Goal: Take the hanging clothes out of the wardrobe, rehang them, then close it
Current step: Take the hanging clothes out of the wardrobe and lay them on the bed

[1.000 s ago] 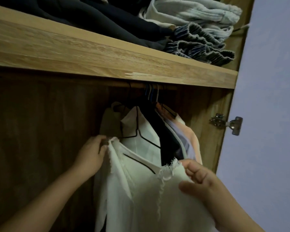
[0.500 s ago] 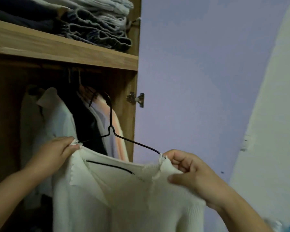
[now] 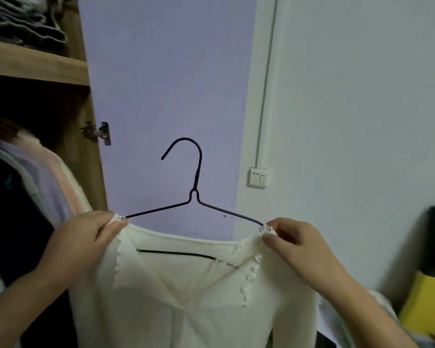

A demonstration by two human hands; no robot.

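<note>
A white knit top [image 3: 186, 297] hangs on a black wire hanger [image 3: 195, 192], held up in front of the open lilac wardrobe door [image 3: 166, 84], outside the wardrobe. My left hand [image 3: 86, 237] pinches the top's left shoulder at the hanger's end. My right hand [image 3: 289, 244] pinches the right shoulder at the other end. The hanger's hook is free in the air. More hanging clothes [image 3: 35, 187], dark, lilac and peach, stay inside the wardrobe at the left.
A wooden shelf [image 3: 35, 64] with folded clothes [image 3: 23, 23] runs above the hanging space. A metal hinge [image 3: 96, 131] sits on the wardrobe side. On the white wall are a socket [image 3: 258, 177] and a cable duct. A black and yellow object [image 3: 430, 285] lies at the right.
Both hands lifted the white top with its hanger off the rail and carried it right, out of the wardrobe. My view swung right toward the door and wall.
</note>
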